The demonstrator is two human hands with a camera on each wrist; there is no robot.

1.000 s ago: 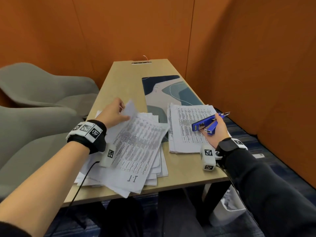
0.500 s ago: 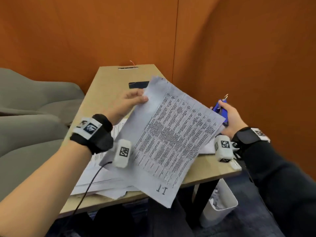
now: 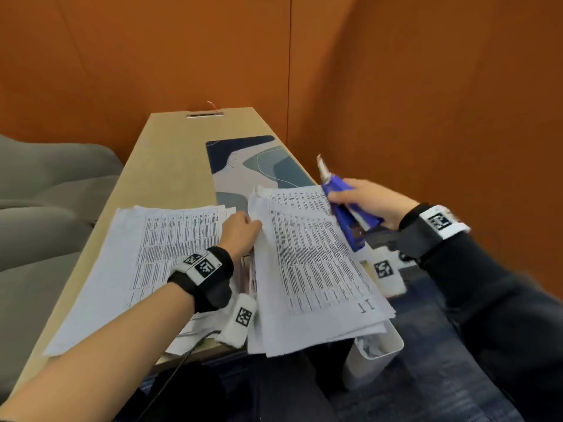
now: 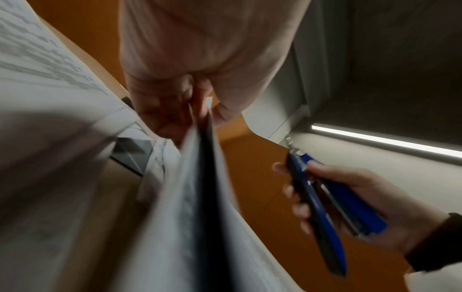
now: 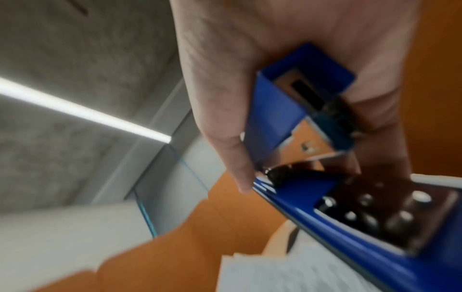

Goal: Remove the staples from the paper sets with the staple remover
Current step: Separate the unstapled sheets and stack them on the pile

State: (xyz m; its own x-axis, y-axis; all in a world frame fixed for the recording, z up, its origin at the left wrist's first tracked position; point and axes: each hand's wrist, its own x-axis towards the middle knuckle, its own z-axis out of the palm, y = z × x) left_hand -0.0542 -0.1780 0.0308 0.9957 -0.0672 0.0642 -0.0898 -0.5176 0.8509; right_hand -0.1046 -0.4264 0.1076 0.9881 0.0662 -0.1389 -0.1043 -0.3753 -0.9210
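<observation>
A printed paper set [image 3: 310, 263] lies tilted over the right stack, its lower end hanging past the table's front edge. My left hand [image 3: 251, 223] pinches its left edge; in the left wrist view the fingers [image 4: 172, 112] close on the blurred sheets [image 4: 200, 197]. Just right of the set, my right hand [image 3: 339, 197] grips the blue staple remover [image 3: 345, 210] above the sheets, metal tip up and away from me. The right wrist view shows the staple remover [image 5: 287, 110] in that hand's palm. No staple can be made out.
A second pile of printed sheets [image 3: 170, 239] lies on the left of the wooden table [image 3: 170, 153]. A blue patterned desk mat [image 3: 243, 159] lies behind the papers. A white bin [image 3: 374, 351] stands under the table's right corner. Grey chairs [image 3: 45, 184] are at left, orange walls close behind.
My left hand lifted a paper set off the left pile, swung it right and lowered it over the right stack. My right hand raised the staple remover off that stack.
</observation>
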